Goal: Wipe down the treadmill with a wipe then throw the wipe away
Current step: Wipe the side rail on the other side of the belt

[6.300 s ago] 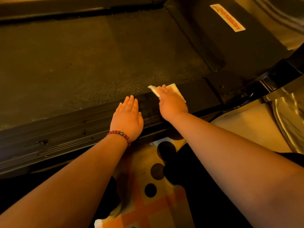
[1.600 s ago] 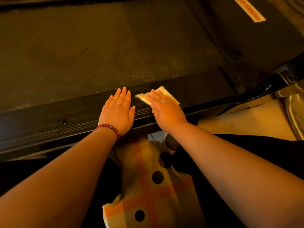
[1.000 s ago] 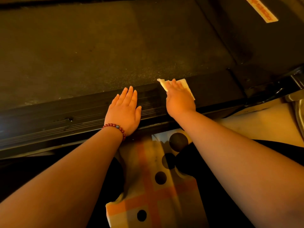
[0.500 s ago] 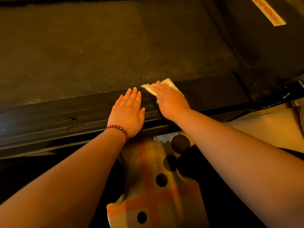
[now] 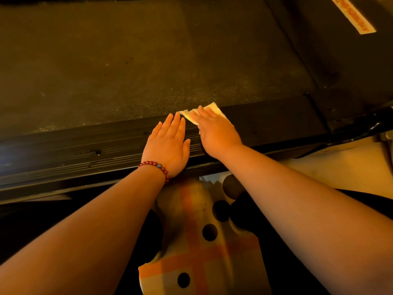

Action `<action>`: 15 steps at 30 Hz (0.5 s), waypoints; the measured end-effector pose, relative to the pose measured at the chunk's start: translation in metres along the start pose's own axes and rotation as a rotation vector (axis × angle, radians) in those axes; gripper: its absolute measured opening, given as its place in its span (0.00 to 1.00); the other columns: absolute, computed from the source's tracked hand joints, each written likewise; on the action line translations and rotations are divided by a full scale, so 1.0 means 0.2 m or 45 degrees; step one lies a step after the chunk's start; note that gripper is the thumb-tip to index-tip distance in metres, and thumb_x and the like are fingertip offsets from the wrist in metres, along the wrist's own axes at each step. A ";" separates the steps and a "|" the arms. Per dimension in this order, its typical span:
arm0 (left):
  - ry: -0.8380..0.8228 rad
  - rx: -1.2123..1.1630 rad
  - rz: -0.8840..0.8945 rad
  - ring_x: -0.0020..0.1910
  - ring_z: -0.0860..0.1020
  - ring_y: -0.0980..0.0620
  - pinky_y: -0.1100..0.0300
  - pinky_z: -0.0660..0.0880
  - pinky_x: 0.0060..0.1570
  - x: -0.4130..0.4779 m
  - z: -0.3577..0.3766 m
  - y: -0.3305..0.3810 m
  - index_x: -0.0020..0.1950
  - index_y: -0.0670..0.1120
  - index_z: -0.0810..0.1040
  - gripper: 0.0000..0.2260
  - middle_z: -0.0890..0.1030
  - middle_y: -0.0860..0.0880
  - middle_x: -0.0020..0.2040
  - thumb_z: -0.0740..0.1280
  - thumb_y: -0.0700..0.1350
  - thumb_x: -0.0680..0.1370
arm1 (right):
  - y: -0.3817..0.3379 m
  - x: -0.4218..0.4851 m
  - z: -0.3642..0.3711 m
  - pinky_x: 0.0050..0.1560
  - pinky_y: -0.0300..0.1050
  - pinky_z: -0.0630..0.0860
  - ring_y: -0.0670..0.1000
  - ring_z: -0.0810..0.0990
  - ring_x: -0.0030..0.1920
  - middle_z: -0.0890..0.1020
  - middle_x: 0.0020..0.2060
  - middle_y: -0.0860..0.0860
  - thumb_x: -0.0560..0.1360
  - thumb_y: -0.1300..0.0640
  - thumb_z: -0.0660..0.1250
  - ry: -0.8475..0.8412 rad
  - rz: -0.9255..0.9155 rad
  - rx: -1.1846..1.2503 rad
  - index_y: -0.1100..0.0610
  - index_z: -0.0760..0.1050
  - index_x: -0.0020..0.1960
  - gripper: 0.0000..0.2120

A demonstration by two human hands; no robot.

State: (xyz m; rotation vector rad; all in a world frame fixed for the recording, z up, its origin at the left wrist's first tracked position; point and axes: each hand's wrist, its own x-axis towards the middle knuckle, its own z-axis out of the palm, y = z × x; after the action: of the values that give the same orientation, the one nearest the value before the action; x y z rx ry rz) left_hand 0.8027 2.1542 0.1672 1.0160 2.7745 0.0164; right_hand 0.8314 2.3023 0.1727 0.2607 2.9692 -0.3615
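The left hand (image 5: 168,143) lies flat, palm down, on the ribbed side rail (image 5: 85,150) of the treadmill (image 5: 148,60). Its fingers are straight and close together, and a bracelet (image 5: 156,165) of red beads sits on the wrist. Just beside it, the right hand (image 5: 217,133) presses the wipe (image 5: 215,109) onto the same rail, at the edge where the rail meets the belt. Its fingers are also straight and lie on top of the wipe, not curled around it. Only the pale far corners of the wipe show; the palm covers the rest. One corner reaches almost to the left fingertips, and I cannot tell if it touches them.

Far to the right, a pale sticker (image 5: 353,15) with orange letters lies on the dark cover of the machine. The top edge cuts it off, and the letters are too blurred to read.

Below the arms is a patterned cloth (image 5: 197,252) with orange stripes and black dots, partly hidden by both forearms.

Compared with a second ago, the right hand and the wipe have come left along the rail, toward the left hand, which has kept its place.
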 end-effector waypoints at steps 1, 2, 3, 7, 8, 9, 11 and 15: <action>0.001 0.002 0.000 0.78 0.43 0.49 0.54 0.42 0.74 0.00 0.00 0.00 0.79 0.44 0.45 0.27 0.44 0.46 0.79 0.44 0.54 0.83 | 0.02 0.00 -0.01 0.71 0.53 0.61 0.52 0.52 0.77 0.53 0.78 0.49 0.83 0.61 0.54 -0.001 0.018 0.016 0.48 0.51 0.78 0.27; -0.001 0.007 0.000 0.78 0.43 0.49 0.54 0.42 0.74 0.00 0.00 0.00 0.79 0.44 0.44 0.27 0.44 0.46 0.79 0.44 0.55 0.83 | 0.05 0.01 -0.01 0.71 0.54 0.62 0.52 0.53 0.77 0.54 0.78 0.49 0.82 0.62 0.55 0.012 0.075 0.017 0.48 0.52 0.78 0.27; -0.007 0.010 0.001 0.78 0.43 0.49 0.54 0.42 0.74 0.00 0.00 0.00 0.79 0.44 0.44 0.27 0.44 0.46 0.79 0.44 0.55 0.83 | 0.08 0.02 -0.01 0.70 0.55 0.64 0.53 0.55 0.77 0.54 0.78 0.50 0.81 0.62 0.57 0.033 0.162 0.008 0.48 0.53 0.78 0.28; -0.015 0.008 -0.004 0.78 0.43 0.49 0.54 0.42 0.74 0.00 0.00 0.00 0.79 0.44 0.44 0.27 0.44 0.46 0.80 0.44 0.55 0.83 | 0.06 0.03 -0.01 0.71 0.57 0.64 0.53 0.51 0.77 0.52 0.78 0.51 0.81 0.62 0.58 0.048 0.339 0.008 0.49 0.50 0.78 0.30; -0.012 0.006 -0.001 0.78 0.43 0.49 0.53 0.42 0.74 0.00 0.00 0.00 0.79 0.44 0.44 0.27 0.44 0.46 0.79 0.44 0.55 0.83 | 0.03 0.01 0.00 0.71 0.55 0.63 0.53 0.52 0.77 0.52 0.78 0.51 0.82 0.62 0.56 0.041 0.263 0.016 0.49 0.51 0.78 0.28; -0.011 0.006 0.001 0.78 0.43 0.49 0.53 0.42 0.74 0.00 0.00 0.00 0.79 0.44 0.44 0.27 0.44 0.46 0.79 0.44 0.55 0.83 | 0.01 -0.02 0.00 0.71 0.54 0.63 0.53 0.53 0.77 0.53 0.78 0.50 0.82 0.61 0.55 0.035 0.159 0.025 0.48 0.52 0.78 0.27; -0.010 0.001 0.002 0.78 0.43 0.49 0.53 0.42 0.74 0.00 0.00 0.00 0.79 0.44 0.44 0.27 0.44 0.46 0.79 0.44 0.55 0.83 | 0.00 -0.07 0.01 0.71 0.53 0.62 0.52 0.54 0.77 0.55 0.78 0.49 0.82 0.61 0.54 0.026 -0.009 0.041 0.48 0.53 0.78 0.26; -0.024 -0.007 0.001 0.78 0.43 0.49 0.53 0.42 0.74 0.00 0.00 0.00 0.79 0.45 0.44 0.27 0.44 0.46 0.79 0.44 0.55 0.83 | 0.13 -0.10 -0.03 0.70 0.53 0.64 0.53 0.56 0.76 0.56 0.78 0.49 0.82 0.60 0.54 0.047 0.195 0.088 0.47 0.54 0.78 0.26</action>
State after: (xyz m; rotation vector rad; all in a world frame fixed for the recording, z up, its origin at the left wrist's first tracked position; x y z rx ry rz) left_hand 0.8017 2.1536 0.1680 1.0101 2.7556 0.0149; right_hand 0.8555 2.3259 0.1754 0.5046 2.9516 -0.4450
